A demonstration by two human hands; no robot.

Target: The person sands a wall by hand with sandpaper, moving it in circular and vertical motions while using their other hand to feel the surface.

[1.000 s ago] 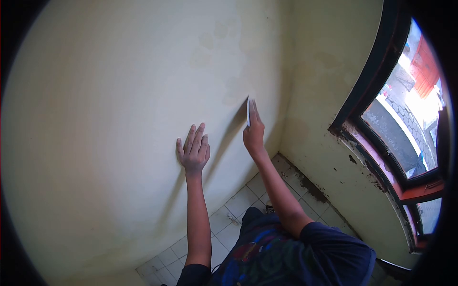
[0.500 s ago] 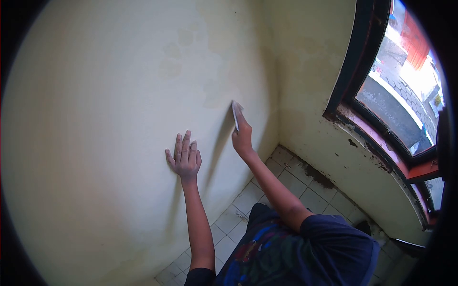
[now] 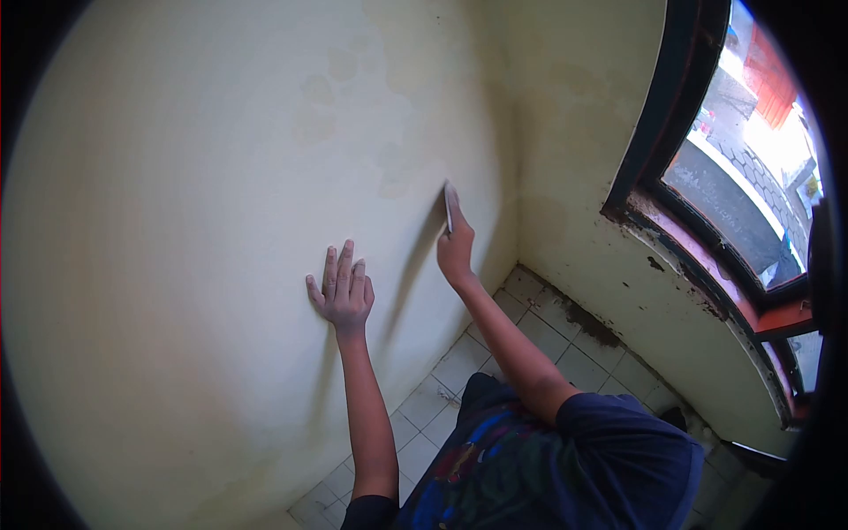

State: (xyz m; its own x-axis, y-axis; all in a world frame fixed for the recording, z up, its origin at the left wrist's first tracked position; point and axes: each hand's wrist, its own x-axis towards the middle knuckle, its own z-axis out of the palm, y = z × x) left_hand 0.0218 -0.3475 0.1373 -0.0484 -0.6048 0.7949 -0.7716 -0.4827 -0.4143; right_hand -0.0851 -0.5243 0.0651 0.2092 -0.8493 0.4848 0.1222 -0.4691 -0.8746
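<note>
My left hand [image 3: 347,296] lies flat on the pale yellow wall [image 3: 203,203], its fingers spread and pointing up. Higher and to the right, my right hand [image 3: 456,252] grips a thin, flat, pale-edged piece [image 3: 450,208] against the same wall. That piece is seen nearly edge-on, so its exact kind cannot be made out. My right fingers stretch along it and are partly hidden. Faint darker patches [image 3: 402,168] mark the wall just left of the held piece.
A wall corner runs down to the right of my right hand. Beyond it is a dark-framed window [image 3: 645,150] with a worn, peeling sill [image 3: 680,234]. White floor tiles [image 3: 459,364] lie below, with brown stains [image 3: 590,325] along the base of the far wall.
My right hand and the flat piece have shifted slightly to the right along the wall. My left hand stays in the same place.
</note>
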